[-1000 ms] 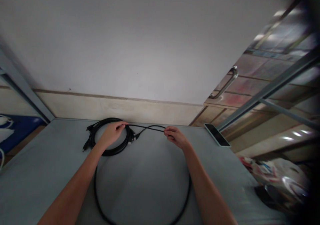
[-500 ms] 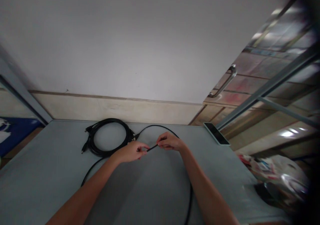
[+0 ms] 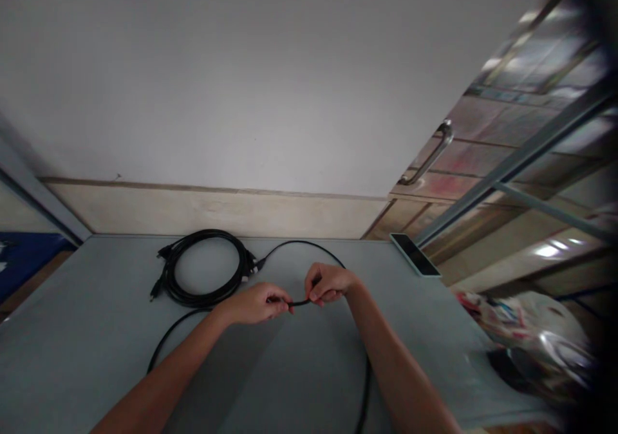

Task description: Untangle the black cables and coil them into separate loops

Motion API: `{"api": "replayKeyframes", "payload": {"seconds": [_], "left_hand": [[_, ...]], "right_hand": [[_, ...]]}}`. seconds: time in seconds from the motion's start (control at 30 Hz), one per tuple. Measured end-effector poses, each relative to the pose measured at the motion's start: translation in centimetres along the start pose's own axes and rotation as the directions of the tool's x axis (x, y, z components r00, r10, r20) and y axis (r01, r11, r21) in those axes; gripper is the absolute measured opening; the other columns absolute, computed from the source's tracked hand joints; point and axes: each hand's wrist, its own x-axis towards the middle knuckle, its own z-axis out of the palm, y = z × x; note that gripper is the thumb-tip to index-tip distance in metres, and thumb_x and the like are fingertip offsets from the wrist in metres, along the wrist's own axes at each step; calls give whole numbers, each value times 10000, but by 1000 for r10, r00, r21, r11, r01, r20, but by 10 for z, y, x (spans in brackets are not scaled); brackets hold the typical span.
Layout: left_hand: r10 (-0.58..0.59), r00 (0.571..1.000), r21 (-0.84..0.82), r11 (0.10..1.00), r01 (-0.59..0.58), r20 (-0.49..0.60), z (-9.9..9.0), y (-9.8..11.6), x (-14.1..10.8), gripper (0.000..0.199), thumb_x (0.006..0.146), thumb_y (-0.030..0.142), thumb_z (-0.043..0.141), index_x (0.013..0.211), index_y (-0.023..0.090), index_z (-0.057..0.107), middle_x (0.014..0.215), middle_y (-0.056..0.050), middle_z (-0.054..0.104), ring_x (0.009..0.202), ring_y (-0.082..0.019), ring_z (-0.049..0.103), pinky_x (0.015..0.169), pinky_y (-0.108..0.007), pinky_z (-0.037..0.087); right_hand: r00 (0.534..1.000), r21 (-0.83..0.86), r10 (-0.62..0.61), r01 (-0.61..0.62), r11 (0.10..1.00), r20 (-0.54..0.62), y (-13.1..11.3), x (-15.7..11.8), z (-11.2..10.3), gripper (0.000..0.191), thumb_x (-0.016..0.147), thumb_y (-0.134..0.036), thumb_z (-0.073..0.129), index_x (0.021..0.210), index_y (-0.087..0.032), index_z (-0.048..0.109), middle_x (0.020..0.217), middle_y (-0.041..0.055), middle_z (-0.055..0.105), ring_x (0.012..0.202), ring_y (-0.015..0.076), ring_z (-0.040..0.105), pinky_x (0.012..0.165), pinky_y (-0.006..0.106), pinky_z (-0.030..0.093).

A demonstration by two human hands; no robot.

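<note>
My left hand pinches a thin black piece that looks like a cable tie or a short stretch of cable. The fingers of my right hand are closed on its other end, a short gap away. Left of my hands lies a coiled black cable with plugs sticking out at its left side. A thinner black cable arcs from the coil's right side to behind my right hand. Below, a black cable runs along my right forearm, and another stretch curves beneath my left forearm.
The grey table meets a pale wall at its back edge. A phone-like device lies at the back right corner. Metal frame posts rise at both sides. Plastic bags are at the far right.
Both hands have moved slightly down towards me, with the black piece between them. My right hand has curled more around its end. The view has shifted a little.
</note>
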Motion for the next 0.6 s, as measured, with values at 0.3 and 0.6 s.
{"api": "replayKeyframes", "payload": {"seconds": [0.3,0.6], "left_hand": [[-121,943,-356,934,3,-310,-12,-19,6,439,869,546,505,1033,150,602,618,71,351,467,-71,286,431,-198,257],[-111,925,-84,993,86,-363,-33,-18,-5,433,884,507,470,1024,147,664,660,16,476,578,-116,436,497,-213,321]], "right_hand": [[777,185,-398,538,822,-488,5,16,-6,296,732,-262,781,988,-147,689,708,0,621,433,10,378,391,142,259],[340,-43,-416,728,684,-843,8,18,-27,281,652,-333,826,786,-178,633,702,1,609,519,69,463,450,195,358]]}}
